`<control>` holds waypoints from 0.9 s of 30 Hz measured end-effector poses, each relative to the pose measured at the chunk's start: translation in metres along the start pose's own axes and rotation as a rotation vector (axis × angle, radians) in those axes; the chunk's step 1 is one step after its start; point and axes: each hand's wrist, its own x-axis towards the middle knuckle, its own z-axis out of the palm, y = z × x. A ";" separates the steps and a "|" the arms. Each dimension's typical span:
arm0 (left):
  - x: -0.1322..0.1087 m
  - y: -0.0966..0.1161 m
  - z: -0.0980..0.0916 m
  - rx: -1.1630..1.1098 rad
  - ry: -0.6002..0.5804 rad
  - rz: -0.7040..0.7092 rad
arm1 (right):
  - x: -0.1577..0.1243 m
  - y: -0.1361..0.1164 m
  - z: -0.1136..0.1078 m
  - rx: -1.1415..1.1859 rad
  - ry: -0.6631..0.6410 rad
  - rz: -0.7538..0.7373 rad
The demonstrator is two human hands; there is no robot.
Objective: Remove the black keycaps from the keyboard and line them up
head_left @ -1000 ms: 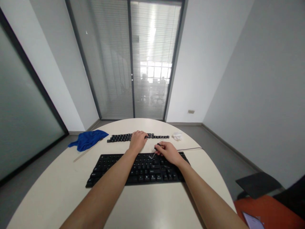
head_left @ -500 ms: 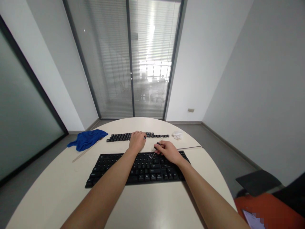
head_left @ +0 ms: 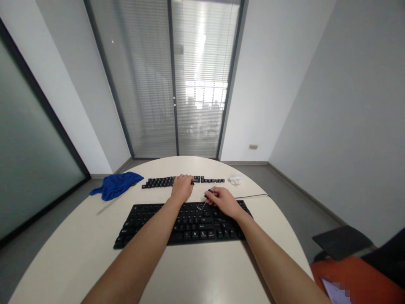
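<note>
My left hand [head_left: 182, 186] is at the row of loose black keycaps [head_left: 160, 182] behind the keyboard, its fingers bent down and closed on a small black keycap [head_left: 192, 183] at the thumb side. Its fingertips are partly hidden by the back of the hand. Over the upper part of the black keyboard [head_left: 205, 226], my right hand [head_left: 222, 200] pinches the dark handle of a wire keycap puller [head_left: 201, 206]. The wire loop points down and left, close above the keys. My forearms cover parts of the keyboard.
On the left of the round table [head_left: 205, 270] lie a crumpled blue cloth [head_left: 118, 185] and a thin wooden stick [head_left: 110, 204]. A crumpled white tissue [head_left: 235, 179] lies at the back right. The keyboard cable [head_left: 253, 196] runs off to the right, where an orange chair [head_left: 354, 274] stands.
</note>
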 end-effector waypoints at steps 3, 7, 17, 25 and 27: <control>0.000 -0.002 0.002 -0.010 0.009 -0.001 | 0.000 0.001 0.000 0.000 0.003 0.001; 0.000 -0.004 0.003 -0.030 0.009 0.001 | 0.000 0.004 0.000 -0.001 -0.002 -0.003; 0.000 -0.004 0.004 -0.056 0.027 -0.001 | 0.001 0.002 0.000 0.005 -0.001 0.002; -0.001 -0.002 0.002 -0.058 0.045 0.010 | 0.000 0.004 0.001 0.009 0.006 0.010; -0.001 -0.002 0.002 -0.056 0.048 0.006 | 0.000 0.004 0.001 0.006 0.008 0.012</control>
